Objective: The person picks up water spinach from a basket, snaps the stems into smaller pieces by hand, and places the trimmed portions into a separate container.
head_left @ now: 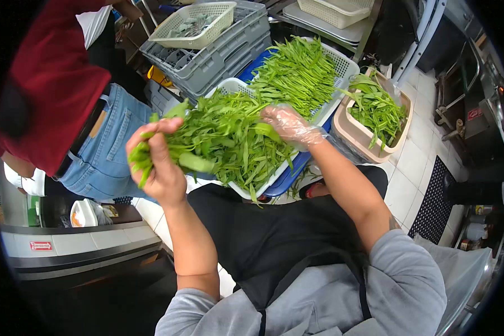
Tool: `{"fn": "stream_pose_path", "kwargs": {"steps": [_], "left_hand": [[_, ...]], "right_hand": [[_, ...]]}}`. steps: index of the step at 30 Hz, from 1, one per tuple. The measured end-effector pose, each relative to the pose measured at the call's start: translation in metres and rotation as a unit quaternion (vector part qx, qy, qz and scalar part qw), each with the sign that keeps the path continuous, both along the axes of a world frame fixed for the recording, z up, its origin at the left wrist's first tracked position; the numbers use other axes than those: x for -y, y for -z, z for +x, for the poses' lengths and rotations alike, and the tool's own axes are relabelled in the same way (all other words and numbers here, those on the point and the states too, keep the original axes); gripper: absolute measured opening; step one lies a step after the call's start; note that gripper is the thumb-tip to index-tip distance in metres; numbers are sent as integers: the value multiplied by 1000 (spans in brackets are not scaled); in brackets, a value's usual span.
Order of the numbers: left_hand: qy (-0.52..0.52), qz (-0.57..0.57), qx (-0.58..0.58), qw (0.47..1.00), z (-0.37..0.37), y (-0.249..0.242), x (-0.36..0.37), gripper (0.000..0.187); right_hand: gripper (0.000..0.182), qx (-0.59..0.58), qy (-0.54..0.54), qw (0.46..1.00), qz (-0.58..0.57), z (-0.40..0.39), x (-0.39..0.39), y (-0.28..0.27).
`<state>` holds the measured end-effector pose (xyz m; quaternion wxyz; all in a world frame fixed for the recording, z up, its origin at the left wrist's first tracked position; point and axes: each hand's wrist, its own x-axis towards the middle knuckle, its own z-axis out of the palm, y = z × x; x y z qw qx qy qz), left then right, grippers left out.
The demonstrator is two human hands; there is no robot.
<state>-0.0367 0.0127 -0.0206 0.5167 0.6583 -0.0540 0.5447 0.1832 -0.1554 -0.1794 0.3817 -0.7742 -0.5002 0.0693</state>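
Note:
My left hand (161, 168), bare, is wrapped round the thick stems of a bunch of leafy greens (199, 131) that look like water spinach. Their leaves point right, over a white basket (238, 192) heaped with loose greens (260, 162). My right hand (291, 124) wears a clear plastic glove; its curled fingers close on leaves at the bunch's right end. Just behind it, a second white basket (348, 66) holds greens (299, 73) laid in line with their stems together. The leaves partly hide the right fingertips.
A beige tub (369, 147) with more greens (378, 106) stands on the tiled floor at right. Stacked grey crates (229, 47) carry a cream basket (221, 23) behind. A person in a red shirt (56, 84) and jeans stands close at left. Blue plastic (301, 167) shows under the baskets.

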Motion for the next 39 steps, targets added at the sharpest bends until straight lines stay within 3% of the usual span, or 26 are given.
{"fn": "stream_pose_path", "kwargs": {"steps": [3, 4, 5, 7, 9, 13, 17, 18, 21, 25, 28, 31, 34, 37, 39], "left_hand": [[-15, 39, 10, 999, -16, -13, 5, 18], [-86, 51, -57, 993, -17, -17, 12, 27], [-71, 43, -112, 990, -14, -23, 20, 27], [-73, 100, -262, 957, 4, -23, 20, 21], [-81, 213, -298, 927, 36, -4, 7, 17], [-44, 321, -456, 829, 78, 17, 7, 20], [-10, 342, -523, 781, 100, 53, -4, 21], [19, 308, -542, 781, 100, 52, -10, 22], [62, 230, -556, 796, 95, 52, -21, 25], [7, 280, -541, 793, 94, 38, -13, 26], [12, 328, -557, 763, 100, 38, -4, 26], [67, 304, -568, 762, 104, 41, -9, 26], [-7, 305, -574, 760, 99, 38, -5, 22], [-41, 332, -572, 749, 94, 32, 5, 23], [-68, 350, -524, 773, 87, 31, 4, 23]], "right_hand": [[24, 16, 28, 999, 20, 15, 7, 2], [23, 25, 30, 998, 40, 16, 9, -2], [23, 34, 31, 997, 61, 17, 10, -6], [17, 56, 17, 994, 89, 12, 11, -27], [13, 46, -6, 995, 90, 12, 9, -37], [8, 163, -33, 976, 144, 8, 3, -53], [13, 190, -15, 981, 33, 3, 9, -70], [20, 137, -24, 990, 35, 3, 13, -69], [25, 78, -32, 996, 10, 9, 19, -67], [26, 64, -40, 997, -22, 9, 19, -67], [25, 63, -37, 997, -30, 7, 16, -70], [27, 29, -34, 999, -13, 7, 19, -77], [32, -26, 7, 998, 48, 1, 30, -82], [31, -226, -13, 973, 48, 7, 32, -82], [30, -161, -13, 987, 5, 10, 33, -82]]}}
